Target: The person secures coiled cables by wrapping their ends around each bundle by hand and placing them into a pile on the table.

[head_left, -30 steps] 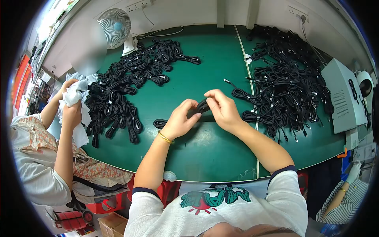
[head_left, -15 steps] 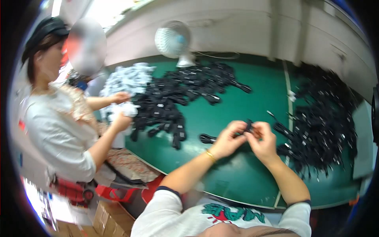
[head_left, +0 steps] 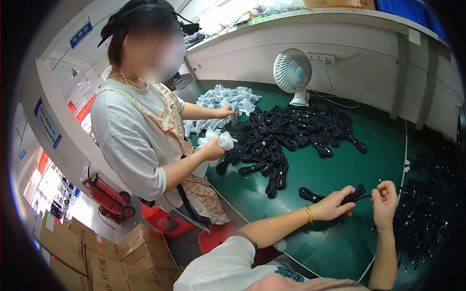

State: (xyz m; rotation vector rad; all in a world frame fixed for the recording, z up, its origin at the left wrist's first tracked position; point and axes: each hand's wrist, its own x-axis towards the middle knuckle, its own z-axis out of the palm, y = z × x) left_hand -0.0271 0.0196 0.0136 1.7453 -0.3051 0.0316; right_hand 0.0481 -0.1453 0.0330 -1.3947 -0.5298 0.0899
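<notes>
My left hand (head_left: 333, 203), with a gold bracelet at its wrist, is closed on a folded black cable (head_left: 357, 193) above the green table (head_left: 310, 233). To its right, my right hand (head_left: 385, 200) pinches a thin end of this cable. Another coiled black cable (head_left: 308, 195) lies on the table just left of my left hand. Farther back is a heap of bundled black cables (head_left: 276, 140). A darker pile of loose black cables (head_left: 427, 203) lies beyond my right hand at the right edge.
A co-worker (head_left: 131, 131) stands at the left with white bags (head_left: 221, 139) in hand, beside a pile of pale bags (head_left: 228, 99). A white fan (head_left: 292, 72) stands at the back. Cardboard boxes (head_left: 104, 262), a red stool (head_left: 167, 223) and a red extinguisher (head_left: 104, 195) are at lower left.
The view has turned left, bringing the co-worker and boxes further in. My hands were close together at the cable; now my right hand is apart from my left, pinching the cable's end.
</notes>
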